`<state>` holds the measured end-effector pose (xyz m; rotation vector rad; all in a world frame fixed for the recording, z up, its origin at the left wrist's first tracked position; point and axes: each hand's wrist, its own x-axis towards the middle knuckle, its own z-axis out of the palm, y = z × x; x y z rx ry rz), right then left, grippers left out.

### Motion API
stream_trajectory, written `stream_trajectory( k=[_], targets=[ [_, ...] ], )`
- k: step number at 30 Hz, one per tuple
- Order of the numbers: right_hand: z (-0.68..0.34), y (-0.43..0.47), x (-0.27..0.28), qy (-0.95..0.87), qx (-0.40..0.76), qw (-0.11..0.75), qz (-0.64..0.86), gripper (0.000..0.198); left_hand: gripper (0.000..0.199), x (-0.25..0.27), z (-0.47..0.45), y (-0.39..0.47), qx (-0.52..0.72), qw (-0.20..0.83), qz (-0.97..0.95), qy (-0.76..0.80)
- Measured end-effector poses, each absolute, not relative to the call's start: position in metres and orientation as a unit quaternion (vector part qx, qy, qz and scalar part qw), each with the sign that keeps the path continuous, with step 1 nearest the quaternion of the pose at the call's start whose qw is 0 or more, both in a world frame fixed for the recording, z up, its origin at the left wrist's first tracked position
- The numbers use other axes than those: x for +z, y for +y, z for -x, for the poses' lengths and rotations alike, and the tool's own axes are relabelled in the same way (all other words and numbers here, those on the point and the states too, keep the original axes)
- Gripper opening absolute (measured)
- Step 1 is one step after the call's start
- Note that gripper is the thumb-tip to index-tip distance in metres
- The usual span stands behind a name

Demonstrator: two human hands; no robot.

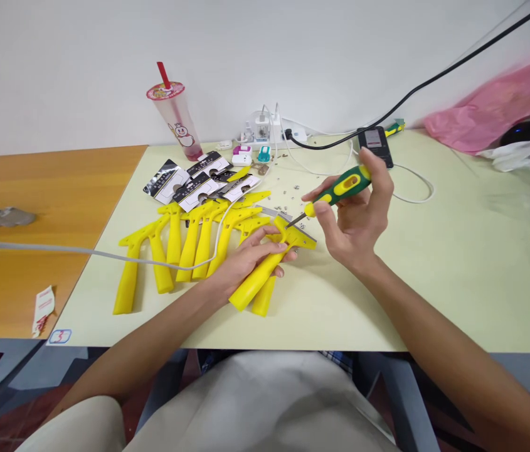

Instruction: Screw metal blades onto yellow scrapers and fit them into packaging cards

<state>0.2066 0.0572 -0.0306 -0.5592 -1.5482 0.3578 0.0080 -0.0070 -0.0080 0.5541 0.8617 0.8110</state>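
Tabletop [457, 282]: scraper [261, 275] diagonal, head [299, 237] upper-right.

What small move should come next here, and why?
Probably a slight turn of the screwdriver with the right hand: its tip appears to meet the yellow scraper that the left hand holds. What sits under the tip is too small to tell.

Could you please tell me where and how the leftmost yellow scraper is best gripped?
Probably its handle, below the crossing grey cable, from the near left: that thick, straight end juts nearward, apart from the neighbouring scraper.
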Motion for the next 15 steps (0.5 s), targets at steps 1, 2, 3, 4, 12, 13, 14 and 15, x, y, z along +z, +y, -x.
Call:
stream_trajectory(
  k=[1, 2, 3, 4, 12, 13, 14, 15],
  targets=[
    [-0.2068, 0.0564, -0.0301, -0.691, 0.168, 0.659, 0.246, 0.080, 0.049, -0.0075, -0.0080, -0.0070, 0.379, 0.792, -0.257, 0.403],
    [-0.2068, 0.0556, -0.0296, -0.696, 0.177, 0.652, 0.245, 0.080, 0.050, -0.0069, -0.0079, -0.0069, 0.382, 0.790, -0.254, 0.407],
    [-0.2065, 0.0550, -0.0292, -0.700, 0.182, 0.646, 0.245, 0.081, 0.051, -0.0064, -0.0078, -0.0068, 0.384, 0.788, -0.250, 0.411],
    [-0.2061, 0.0548, -0.0290, -0.701, 0.184, 0.644, 0.245, 0.080, 0.052, -0.0060, -0.0077, -0.0067, 0.386, 0.787, -0.246, 0.414],
    [-0.2078, 0.0557, -0.0278, -0.685, 0.165, 0.658, 0.264, 0.078, 0.049, -0.0081, -0.0082, -0.0085, 0.379, 0.791, -0.255, 0.406],
    [-0.2078, 0.0546, -0.0274, -0.691, 0.177, 0.649, 0.265, 0.079, 0.050, -0.0082, -0.0081, -0.0082, 0.380, 0.791, -0.253, 0.406],
    [-0.2076, 0.0535, -0.0274, -0.696, 0.188, 0.640, 0.266, 0.079, 0.052, -0.0082, -0.0079, -0.0078, 0.383, 0.790, -0.249, 0.408],
    [-0.2074, 0.0529, -0.0279, -0.698, 0.195, 0.636, 0.265, 0.079, 0.052, -0.0081, -0.0077, -0.0072, 0.387, 0.789, -0.245, 0.409]
  ],
)
